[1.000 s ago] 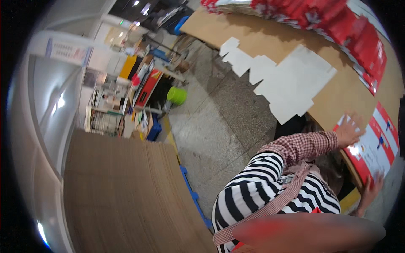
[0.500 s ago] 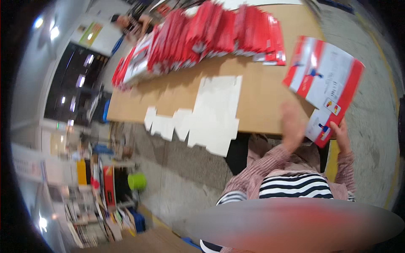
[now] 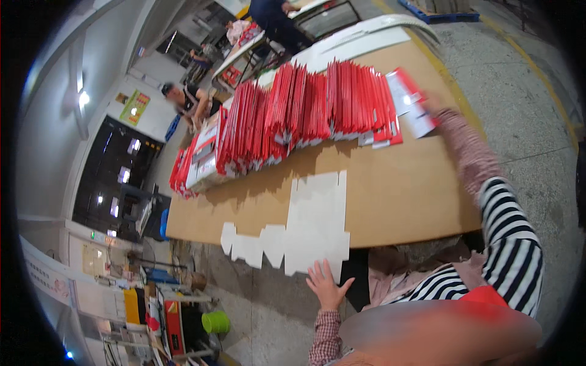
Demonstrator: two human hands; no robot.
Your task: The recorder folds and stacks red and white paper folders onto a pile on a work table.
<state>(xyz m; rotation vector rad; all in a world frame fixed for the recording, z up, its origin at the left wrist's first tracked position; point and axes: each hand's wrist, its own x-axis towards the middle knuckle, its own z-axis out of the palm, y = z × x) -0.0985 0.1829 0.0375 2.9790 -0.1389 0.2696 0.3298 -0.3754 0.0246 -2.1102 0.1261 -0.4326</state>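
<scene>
My left hand [image 3: 329, 287] is spread with its fingers apart. Its fingertips rest on the lower edge of a white die-cut cardboard blank [image 3: 317, 213], which lies on the table and juts past its near edge. My right arm stretches far forward along the table's right side. At its end my right hand [image 3: 432, 105] is closed on the edge of a flat red-and-white printed carton [image 3: 404, 100], partly blurred. That carton is at the right end of a long row of flat red cartons [image 3: 305, 104] standing on edge, close packed.
The brown table [image 3: 403, 195] has its near edge before my lap. White sheets [image 3: 360, 49] lie along its far side. One person [image 3: 195, 104] sits past the left end; another in dark clothes [image 3: 278, 24] stands farther back. A green bin [image 3: 215, 322] stands on the floor at lower left.
My right hand has carried the printed carton from near my lap forward to the row's right end. My left hand has moved left from beside the carton onto the white blank.
</scene>
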